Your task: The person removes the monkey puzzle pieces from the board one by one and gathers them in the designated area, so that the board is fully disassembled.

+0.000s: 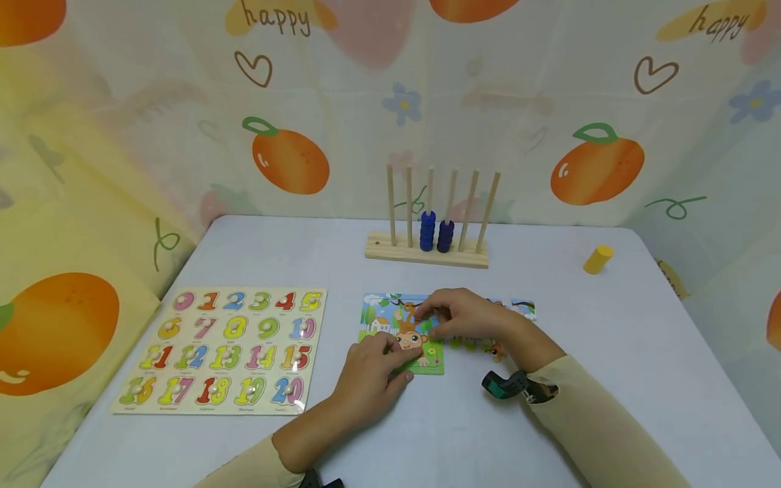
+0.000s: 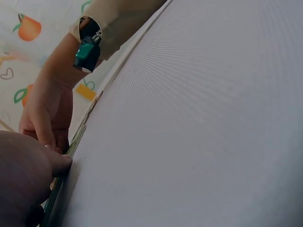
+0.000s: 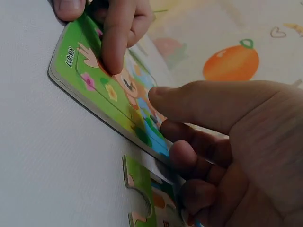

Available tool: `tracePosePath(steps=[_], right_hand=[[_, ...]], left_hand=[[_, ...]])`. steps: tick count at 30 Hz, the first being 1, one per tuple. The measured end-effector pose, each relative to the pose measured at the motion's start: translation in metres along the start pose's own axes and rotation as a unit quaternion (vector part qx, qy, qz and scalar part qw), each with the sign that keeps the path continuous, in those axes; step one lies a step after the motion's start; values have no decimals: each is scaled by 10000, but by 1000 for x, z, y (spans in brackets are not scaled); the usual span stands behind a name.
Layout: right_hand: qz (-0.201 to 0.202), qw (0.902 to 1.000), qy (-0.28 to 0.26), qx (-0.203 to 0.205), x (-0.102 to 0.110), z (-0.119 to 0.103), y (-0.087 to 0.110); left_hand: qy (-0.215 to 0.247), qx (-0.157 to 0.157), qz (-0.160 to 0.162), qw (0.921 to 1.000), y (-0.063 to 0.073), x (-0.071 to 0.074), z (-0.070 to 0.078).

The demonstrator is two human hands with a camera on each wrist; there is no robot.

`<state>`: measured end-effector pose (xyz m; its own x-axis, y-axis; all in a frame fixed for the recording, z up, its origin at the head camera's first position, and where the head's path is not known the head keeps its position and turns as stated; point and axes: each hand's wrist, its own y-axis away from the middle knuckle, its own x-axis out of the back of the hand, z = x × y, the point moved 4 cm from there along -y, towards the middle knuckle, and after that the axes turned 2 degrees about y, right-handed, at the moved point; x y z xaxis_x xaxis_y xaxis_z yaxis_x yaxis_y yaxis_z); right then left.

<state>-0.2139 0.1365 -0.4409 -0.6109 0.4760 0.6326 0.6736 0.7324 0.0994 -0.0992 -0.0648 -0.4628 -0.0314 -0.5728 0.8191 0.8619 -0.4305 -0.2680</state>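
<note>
A monkey jigsaw puzzle (image 1: 431,362) in its shallow board lies on the table, and both hands are over it. My left hand (image 1: 372,373) has its index finger pressed on the monkey picture, with the thumb by the board's near edge. At the board's right side is my right hand (image 1: 470,315), its thumb and bent fingers at the picture; no piece shows between them. Loose puzzle pieces (image 3: 139,191) lie beside the board, under and behind the right hand. The right wrist view shows the left index finger (image 3: 116,52) touching the board's green part.
A number peg board (image 1: 219,352) lies to the left. Behind the puzzle stands a wooden bead rack (image 1: 396,251) with blue beads on two rods. A yellow cylinder (image 1: 598,259) is at the back right. A printed curtain (image 1: 366,102) hangs behind the table.
</note>
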Motion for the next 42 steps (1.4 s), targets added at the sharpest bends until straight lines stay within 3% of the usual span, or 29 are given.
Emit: tracePosePath(steps=[9, 21, 42], right_hand=[[-412, 9971, 600, 228, -5, -11, -4], [-155, 9932, 1150, 110, -9, -14, -8], [-232, 9912, 1305, 9, -13, -19, -9]], left_hand=[[91, 18, 84, 9999, 1, 1, -1], [34, 37, 47, 10000, 1, 0, -3], [38, -41, 9, 10000, 1, 1, -1]])
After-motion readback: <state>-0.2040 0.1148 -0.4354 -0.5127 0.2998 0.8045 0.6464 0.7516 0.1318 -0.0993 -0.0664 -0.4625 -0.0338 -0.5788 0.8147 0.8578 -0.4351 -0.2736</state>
